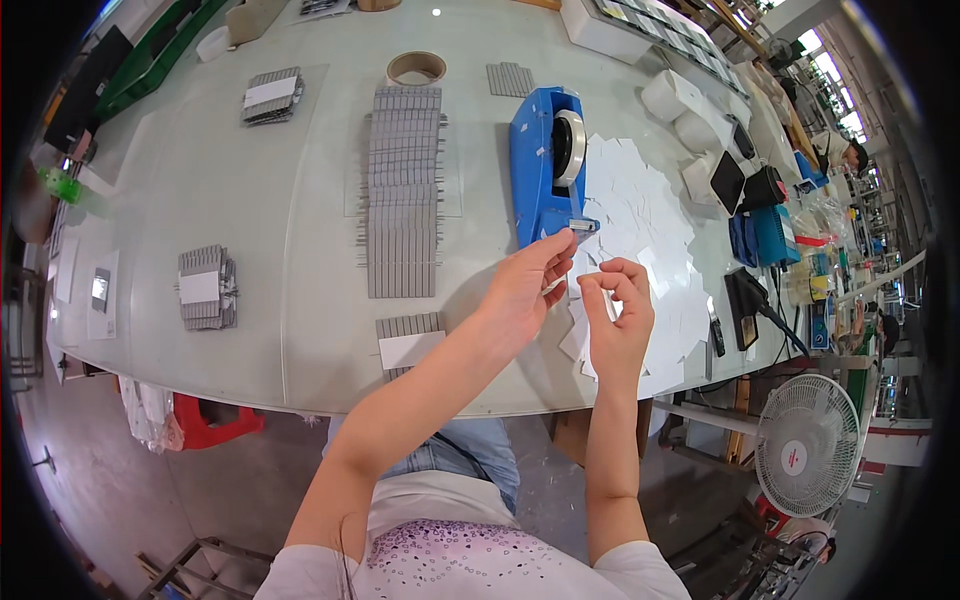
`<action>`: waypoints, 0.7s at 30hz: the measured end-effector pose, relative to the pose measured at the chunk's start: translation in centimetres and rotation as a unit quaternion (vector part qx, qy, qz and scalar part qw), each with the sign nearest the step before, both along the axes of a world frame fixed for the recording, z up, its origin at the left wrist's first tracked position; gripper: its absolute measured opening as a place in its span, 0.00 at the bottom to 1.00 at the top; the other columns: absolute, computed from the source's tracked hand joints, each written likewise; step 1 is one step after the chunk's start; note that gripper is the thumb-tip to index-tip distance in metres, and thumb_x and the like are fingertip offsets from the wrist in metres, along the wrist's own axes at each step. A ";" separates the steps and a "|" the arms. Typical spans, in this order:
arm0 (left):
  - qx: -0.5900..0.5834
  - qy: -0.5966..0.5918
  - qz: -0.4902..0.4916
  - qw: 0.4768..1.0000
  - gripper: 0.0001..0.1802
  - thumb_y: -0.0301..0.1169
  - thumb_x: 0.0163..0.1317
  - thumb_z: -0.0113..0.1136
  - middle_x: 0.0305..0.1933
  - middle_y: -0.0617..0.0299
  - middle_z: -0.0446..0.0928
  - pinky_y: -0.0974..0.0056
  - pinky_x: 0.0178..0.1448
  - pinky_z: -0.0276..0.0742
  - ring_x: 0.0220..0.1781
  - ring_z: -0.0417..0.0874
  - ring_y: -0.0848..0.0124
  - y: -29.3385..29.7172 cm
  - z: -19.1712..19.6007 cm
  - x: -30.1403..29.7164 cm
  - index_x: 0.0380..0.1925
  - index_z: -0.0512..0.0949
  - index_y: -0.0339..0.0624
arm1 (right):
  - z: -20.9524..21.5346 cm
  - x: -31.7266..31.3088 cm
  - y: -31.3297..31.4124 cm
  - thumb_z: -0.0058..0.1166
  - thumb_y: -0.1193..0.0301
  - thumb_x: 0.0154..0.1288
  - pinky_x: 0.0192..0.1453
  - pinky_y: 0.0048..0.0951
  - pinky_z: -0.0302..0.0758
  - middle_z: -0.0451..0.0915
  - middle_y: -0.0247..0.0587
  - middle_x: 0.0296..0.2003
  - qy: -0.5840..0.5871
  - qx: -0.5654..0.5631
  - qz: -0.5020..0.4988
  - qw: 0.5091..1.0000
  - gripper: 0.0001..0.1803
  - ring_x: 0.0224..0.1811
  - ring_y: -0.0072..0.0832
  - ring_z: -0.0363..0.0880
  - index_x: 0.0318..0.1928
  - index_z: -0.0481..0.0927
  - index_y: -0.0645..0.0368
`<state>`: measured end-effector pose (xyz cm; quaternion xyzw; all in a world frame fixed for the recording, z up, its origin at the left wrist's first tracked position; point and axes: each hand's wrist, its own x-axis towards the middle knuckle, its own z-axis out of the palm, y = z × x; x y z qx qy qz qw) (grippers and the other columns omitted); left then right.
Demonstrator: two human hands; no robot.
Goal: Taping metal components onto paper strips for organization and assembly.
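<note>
A blue tape dispenser with a roll of clear tape stands in front of me, its cutting end toward me. My left hand reaches that end, thumb and fingertips closed together beside the cutter. Just to the right, my right hand is closed in a pinch above a spread of white paper labels. Whatever is between the fingers of either hand is too small to make out. Below my left forearm lies a bundle of grey strip-like parts with a white label across it, partly hidden by the arm.
A long row of grey parts runs up the table, with a brown tape ring behind it. Labelled bundles lie at left, another bundle farther back. White rolls stand at right; a fan is beyond the edge.
</note>
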<state>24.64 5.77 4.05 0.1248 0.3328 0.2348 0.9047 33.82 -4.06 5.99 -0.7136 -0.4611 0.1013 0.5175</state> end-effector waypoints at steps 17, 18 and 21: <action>0.143 0.031 0.203 0.968 0.09 0.27 0.64 0.66 0.38 0.68 0.78 0.73 0.39 0.71 0.36 0.75 0.81 -7.2 1.6 -4.4 0.41 0.78 0.38 | -0.5 -5.0 -4.2 0.58 0.78 0.67 0.35 0.17 0.71 0.78 0.31 0.31 0.242 -0.075 0.011 0.967 0.03 0.32 0.15 0.74 0.39 0.79 0.64; 0.169 0.021 0.228 0.959 0.08 0.24 0.63 0.66 0.37 0.66 0.78 0.73 0.42 0.74 0.37 0.77 0.79 -7.6 1.3 -6.2 0.40 0.77 0.36 | -0.1 -6.1 -4.4 0.58 0.80 0.66 0.36 0.17 0.71 0.79 0.32 0.30 0.238 -0.085 0.017 0.967 0.03 0.31 0.15 0.74 0.39 0.81 0.65; 0.268 0.096 0.203 0.937 0.07 0.20 0.62 0.65 0.38 0.65 0.79 0.71 0.46 0.77 0.40 0.79 0.78 -9.4 -0.8 -12.6 0.39 0.78 0.36 | -0.4 -8.3 -4.9 0.58 0.80 0.66 0.35 0.17 0.71 0.79 0.30 0.30 0.234 -0.105 0.128 0.958 0.03 0.31 0.15 0.75 0.40 0.82 0.65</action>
